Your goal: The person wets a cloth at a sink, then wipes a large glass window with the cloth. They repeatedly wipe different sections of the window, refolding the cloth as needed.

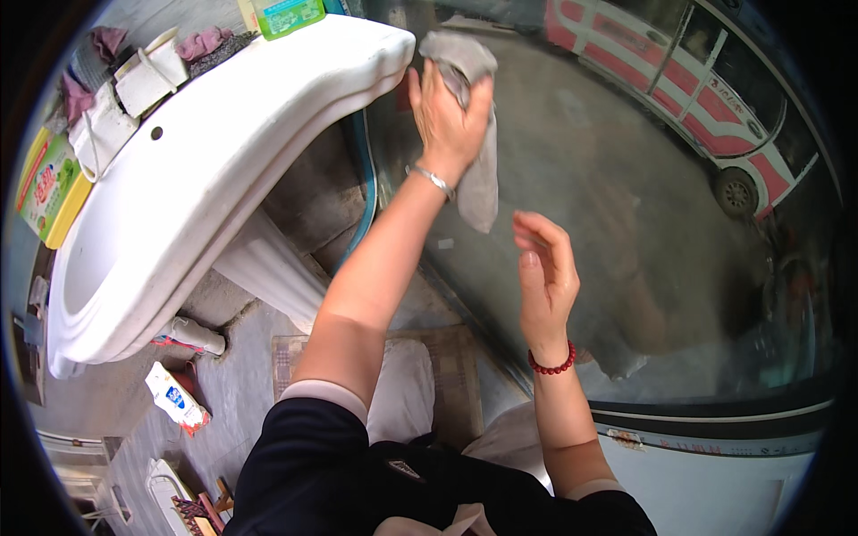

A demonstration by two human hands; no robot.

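My left hand (446, 124), with a silver bangle at the wrist, presses a light grey cloth (479, 194) to a large glass pane (590, 281). Part of the cloth bunches above the fingers and the rest hangs down past the wrist. My right hand (549, 281) wears a red bead bracelet (553, 358) and is held lower, before the same pane. Its fingers are bent, the thumb stands apart, and nothing is in it. Whether it touches the glass I cannot tell.
A white pedestal washbasin (268, 100) stands close on the left, with a green-labelled bottle (291, 17), soap boxes (151, 74) and a yellow-green packet (50, 187) on its rim. A blue hose (369, 181) runs beside it. Beyond the glass is a red-and-white van (704, 94). A carton (175, 398) is below.
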